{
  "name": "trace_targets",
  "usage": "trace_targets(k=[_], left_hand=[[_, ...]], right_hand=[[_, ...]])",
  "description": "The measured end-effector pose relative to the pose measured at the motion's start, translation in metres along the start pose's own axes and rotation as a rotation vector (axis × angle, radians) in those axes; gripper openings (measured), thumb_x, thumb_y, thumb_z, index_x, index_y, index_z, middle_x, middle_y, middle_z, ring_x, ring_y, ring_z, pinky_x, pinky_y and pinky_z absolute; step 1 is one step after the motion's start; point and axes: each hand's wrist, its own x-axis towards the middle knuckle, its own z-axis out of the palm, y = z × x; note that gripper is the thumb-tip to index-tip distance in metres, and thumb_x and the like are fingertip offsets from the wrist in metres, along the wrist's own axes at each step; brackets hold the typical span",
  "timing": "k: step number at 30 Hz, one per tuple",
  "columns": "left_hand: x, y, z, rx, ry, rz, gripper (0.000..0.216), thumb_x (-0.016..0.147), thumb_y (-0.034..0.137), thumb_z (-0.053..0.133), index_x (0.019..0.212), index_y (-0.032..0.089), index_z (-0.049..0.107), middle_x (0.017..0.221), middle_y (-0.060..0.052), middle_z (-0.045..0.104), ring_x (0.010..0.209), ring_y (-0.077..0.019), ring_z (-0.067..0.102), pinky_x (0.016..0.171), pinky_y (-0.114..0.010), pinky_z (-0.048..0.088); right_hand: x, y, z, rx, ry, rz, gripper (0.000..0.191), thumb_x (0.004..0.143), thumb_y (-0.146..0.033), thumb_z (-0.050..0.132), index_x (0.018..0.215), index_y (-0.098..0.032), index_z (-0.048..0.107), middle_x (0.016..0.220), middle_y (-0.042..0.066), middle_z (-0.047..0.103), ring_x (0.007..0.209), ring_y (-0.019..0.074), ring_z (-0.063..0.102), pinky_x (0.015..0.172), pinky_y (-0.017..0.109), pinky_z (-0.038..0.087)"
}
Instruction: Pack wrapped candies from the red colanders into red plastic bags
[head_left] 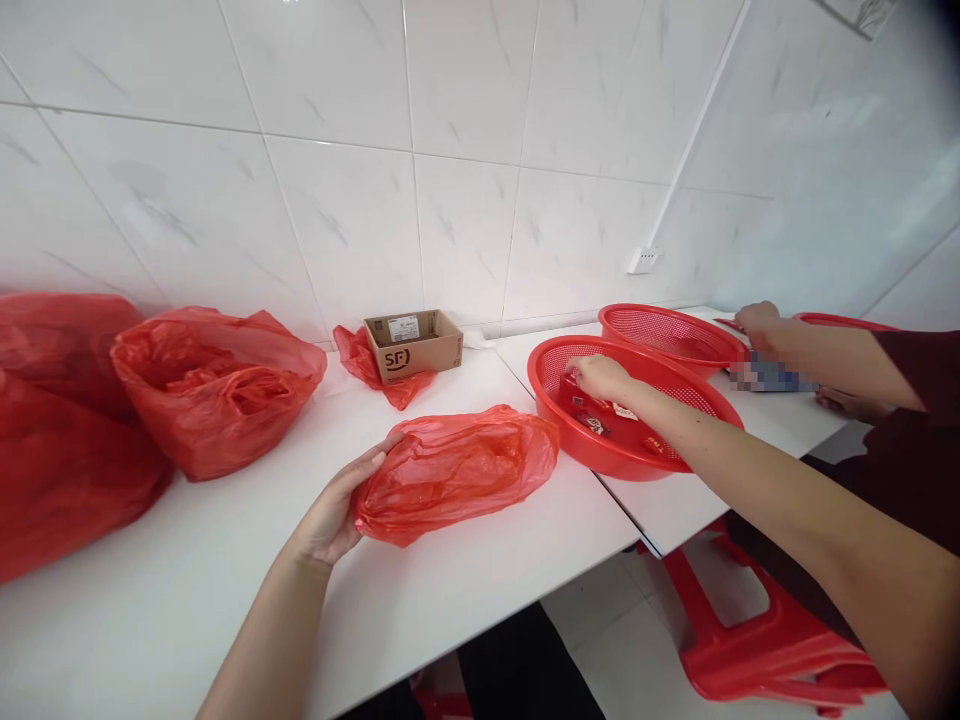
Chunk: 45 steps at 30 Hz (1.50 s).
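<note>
On the table, hands apart: left point(335, 508) cups bag point(457, 470) (right point(598, 378) reaches basket point(547, 390)).

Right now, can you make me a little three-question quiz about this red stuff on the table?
1. True or false: the left hand rests on a red plastic bag.
2. Where is the right hand reaching? A) cardboard box B) red basket C) stool
3. What stands against the wall behind the bag?

Key:
1. True.
2. B, the red basket holding small wrapped packets.
3. A small open cardboard box.
</note>
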Motion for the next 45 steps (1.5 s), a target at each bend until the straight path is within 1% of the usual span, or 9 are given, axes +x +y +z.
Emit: trace_targets(k=[5,9,14,17,20,28,36,40,45], left_hand=[[0.001,-0.001,0.000,-0.007,0.012,-0.011,0.043,0.085,0.029,0.064,0.126,0.020,0.062,0.133,-0.008,0.061,0.107,-0.0208,0.065,0.081,-0.021,0.055],[0.003,-0.005,0.000,-0.007,-0.002,-0.033,0.043,0.086,0.027,0.062,0.128,0.020,0.060,0.133,-0.009,0.061,0.108,-0.0210,0.064,0.081,-0.024,0.055],[0.004,-0.008,-0.002,-0.005,-0.025,-0.034,0.043,0.086,0.028,0.062,0.128,0.019,0.060,0.129,-0.009,0.064,0.104,-0.0208,0.066,0.080,-0.025,0.055],[0.002,-0.006,-0.001,-0.026,-0.080,-0.040,0.043,0.087,0.031,0.059,0.130,0.021,0.059,0.130,-0.008,0.063,0.111,-0.0231,0.063,0.082,-0.025,0.055],[0.001,-0.004,0.000,-0.045,-0.113,-0.057,0.045,0.088,0.034,0.058,0.131,0.023,0.058,0.133,-0.007,0.062,0.117,-0.0249,0.060,0.081,-0.025,0.055],[0.002,-0.005,0.003,0.182,0.066,0.114,0.061,0.082,0.040,0.065,0.139,0.026,0.048,0.144,-0.008,0.050,0.124,-0.0287,0.053,0.090,-0.030,0.051],[0.001,-0.003,0.009,0.573,0.400,0.304,0.062,0.079,0.052,0.065,0.136,0.033,0.047,0.148,-0.009,0.041,0.126,-0.0285,0.049,0.097,-0.037,0.044],[0.000,0.000,0.001,0.605,0.459,0.163,0.073,0.076,0.055,0.066,0.142,0.038,0.039,0.145,-0.010,0.046,0.121,-0.0302,0.053,0.089,-0.036,0.047],[-0.007,0.006,-0.007,0.699,0.450,-0.098,0.067,0.072,0.055,0.068,0.132,0.026,0.055,0.111,-0.013,0.070,0.081,-0.0279,0.068,0.061,-0.031,0.050]], right_hand=[[-0.016,-0.011,-0.044,0.187,0.201,0.012,0.030,0.090,-0.017,0.046,0.115,-0.019,0.062,0.106,0.009,0.070,0.093,0.0195,0.066,0.078,0.027,0.049],[-0.067,-0.063,-0.066,0.915,0.192,-0.272,0.030,0.087,-0.024,0.055,0.117,-0.024,0.060,0.097,0.004,0.071,0.085,0.0167,0.068,0.073,0.028,0.054],[-0.111,-0.132,-0.027,1.048,-0.273,-0.524,0.021,0.084,-0.020,0.056,0.102,-0.026,0.066,0.085,0.002,0.070,0.078,0.0173,0.068,0.071,0.031,0.057],[-0.103,-0.146,0.006,0.786,0.011,-0.511,0.027,0.090,-0.016,0.047,0.104,-0.030,0.065,0.096,0.004,0.069,0.088,0.0198,0.067,0.081,0.037,0.055],[-0.092,-0.141,0.029,0.525,0.227,-0.576,0.035,0.091,-0.012,0.040,0.113,-0.028,0.062,0.114,0.007,0.065,0.107,0.0243,0.061,0.095,0.045,0.049],[-0.092,-0.123,0.063,0.069,0.067,-0.723,0.037,0.077,-0.014,0.071,0.108,-0.034,0.069,0.110,0.006,0.068,0.107,0.0306,0.062,0.105,0.052,0.040],[-0.109,-0.123,-0.004,0.432,-0.108,-0.655,0.025,0.088,-0.032,0.060,0.112,-0.037,0.066,0.117,-0.001,0.068,0.110,0.0234,0.062,0.096,0.039,0.049],[-0.087,-0.097,-0.043,0.563,0.175,-0.403,0.028,0.090,-0.036,0.053,0.117,-0.031,0.060,0.110,0.002,0.069,0.105,0.0217,0.063,0.094,0.040,0.048],[-0.055,-0.040,-0.029,0.479,0.036,-0.156,0.031,0.065,-0.026,0.078,0.093,-0.025,0.066,0.086,0.007,0.069,0.088,0.0301,0.066,0.081,0.043,0.051]])
